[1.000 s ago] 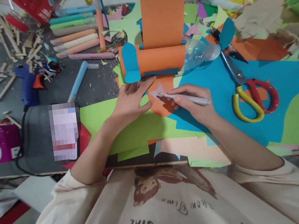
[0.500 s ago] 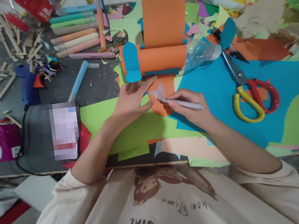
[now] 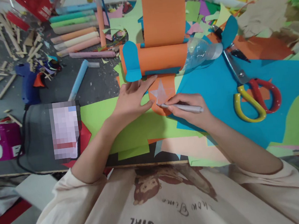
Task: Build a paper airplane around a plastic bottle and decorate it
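Observation:
A pale pen (image 3: 185, 107) is pinched in my right hand (image 3: 192, 108), its tip on the lower part of a whitish star (image 3: 159, 92). The star lies on an orange paper flap (image 3: 172, 83) with a rounded end. My left hand (image 3: 131, 98) rests with fingers spread, thumb and forefinger touching the flap's left side. Just beyond lies a clear plastic bottle (image 3: 199, 55) wrapped in orange paper (image 3: 159, 58). A blue paper tab (image 3: 131, 61) stands at the wrap's left end, and another long orange flap (image 3: 163, 12) extends away from me.
Scissors (image 3: 240, 75) with yellow and red handles lie on blue paper (image 3: 212, 89) at right. A blue glue gun (image 3: 28, 83), several markers (image 3: 76, 37), wood sticks (image 3: 3, 31) and a phone (image 3: 66, 131) are at left. Paper scraps (image 3: 260, 14) cover the back right.
The pen tip has moved down and slightly left over the star, whose lower part now looks more filled in. My left hand has stayed in place.

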{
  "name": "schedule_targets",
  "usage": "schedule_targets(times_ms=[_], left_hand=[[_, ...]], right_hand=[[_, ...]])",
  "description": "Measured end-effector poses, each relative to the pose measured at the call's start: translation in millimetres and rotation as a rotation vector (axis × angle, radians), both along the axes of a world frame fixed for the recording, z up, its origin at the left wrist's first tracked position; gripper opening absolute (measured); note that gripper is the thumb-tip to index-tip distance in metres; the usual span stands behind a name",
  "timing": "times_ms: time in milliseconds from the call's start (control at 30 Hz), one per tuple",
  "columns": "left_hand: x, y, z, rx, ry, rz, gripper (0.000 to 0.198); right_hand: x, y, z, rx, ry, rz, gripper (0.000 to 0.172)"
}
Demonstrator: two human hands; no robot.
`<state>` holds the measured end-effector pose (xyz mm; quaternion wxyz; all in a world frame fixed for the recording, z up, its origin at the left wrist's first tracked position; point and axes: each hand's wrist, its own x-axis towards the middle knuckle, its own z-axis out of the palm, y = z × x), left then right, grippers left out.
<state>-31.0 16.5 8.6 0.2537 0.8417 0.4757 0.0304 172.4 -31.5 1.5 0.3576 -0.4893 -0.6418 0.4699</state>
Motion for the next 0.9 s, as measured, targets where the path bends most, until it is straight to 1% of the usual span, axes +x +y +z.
schedule_targets(times_ms=[133,300,367,433,500,567,600,633,700,800,900], left_hand=[[0.3,0.0,0.7,-0.009,0.005,0.006,0.061],[0.1,0.0,1.2,-0.017,0.003,0.014,0.062],[-0.2,-0.1,0.9,-0.015,-0.003,0.016,0.062],[-0.3,-0.2,0.7,-0.012,-0.008,0.019,0.062],[0.0,-0.4,0.9,-0.013,-0.002,0.022,0.062],[0.4,-0.5,1.5,-0.018,0.011,0.024,0.062],[0.6,-0.5,1.8,-0.022,0.016,0.025,0.062],[0.7,-0.6,1.9,-0.025,0.017,0.025,0.061],[0.8,-0.6,1.9,-0.023,0.009,0.027,0.061],[0.4,-0.6,1.3,-0.010,-0.010,0.022,0.061],[0.2,-0.7,1.0,-0.007,-0.018,0.018,0.062]], right_hand=[[-0.4,-0.3,0.8,0.009,0.021,0.027,0.008],[-0.4,0.4,3.9,-0.057,0.024,0.051,0.009],[0.5,1.1,4.8,-0.094,0.049,0.038,0.010],[1.7,2.1,5.4,-0.135,0.116,-0.030,0.018],[2.9,3.0,5.8,-0.164,0.214,-0.112,0.030],[3.4,3.4,5.9,-0.178,0.277,-0.155,0.040],[3.3,3.3,5.8,-0.182,0.278,-0.161,0.042],[3.0,3.1,5.5,-0.181,0.261,-0.163,0.041],[2.1,2.3,4.5,-0.154,0.198,-0.163,0.036],[1.4,1.1,2.6,-0.067,0.136,-0.124,0.028],[2.1,0.5,0.8,-0.024,0.086,-0.100,0.024]])
